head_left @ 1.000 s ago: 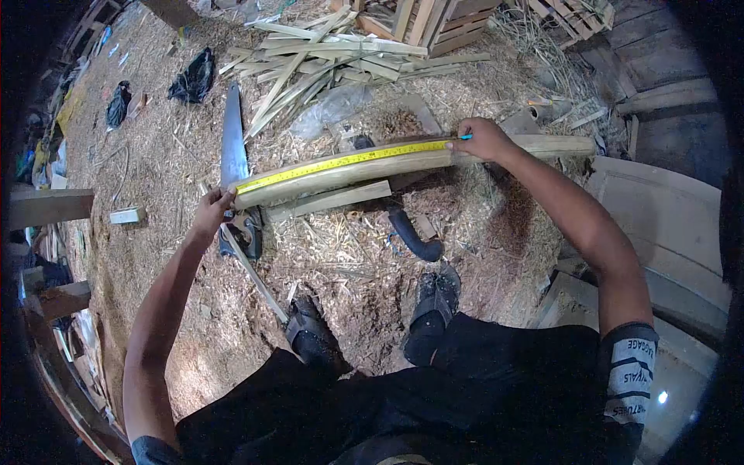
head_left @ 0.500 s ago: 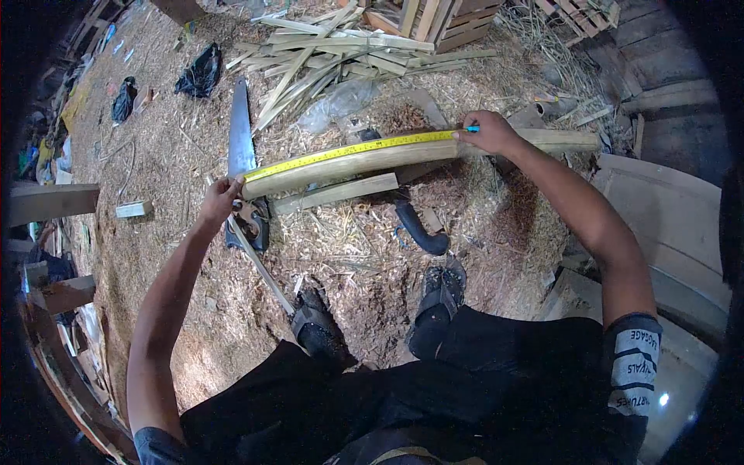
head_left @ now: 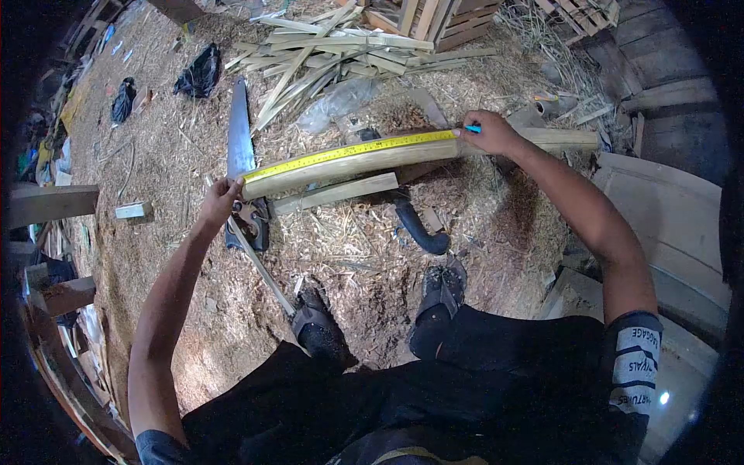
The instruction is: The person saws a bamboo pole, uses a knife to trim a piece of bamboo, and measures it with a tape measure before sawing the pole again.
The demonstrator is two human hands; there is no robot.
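Observation:
A yellow tape measure [head_left: 349,149] is stretched along the top of a long pale piece of wood [head_left: 341,167]. My left hand [head_left: 222,198] pinches one end of the tape at the wood's left end. Farther along, my right hand [head_left: 490,133] is closed over the tape's other end and also has a small bright blue item [head_left: 472,129], perhaps a pen, between its fingers. Under my left hand lies a handsaw [head_left: 241,139], its blade pointing away from me. A shorter wooden strip [head_left: 337,193] rests just below the measured piece.
Sawdust and shavings cover the ground. A heap of thin wooden strips [head_left: 333,54] lies ahead, beside a clear plastic bag [head_left: 337,105]. Near my feet is a dark curved object [head_left: 421,230]. Black plastic bags [head_left: 198,71] lie at the left; a board [head_left: 659,221] stands at the right.
Almost nothing differs. The blue item in my right hand shows slightly more, and both hands stay at the same places on the tape.

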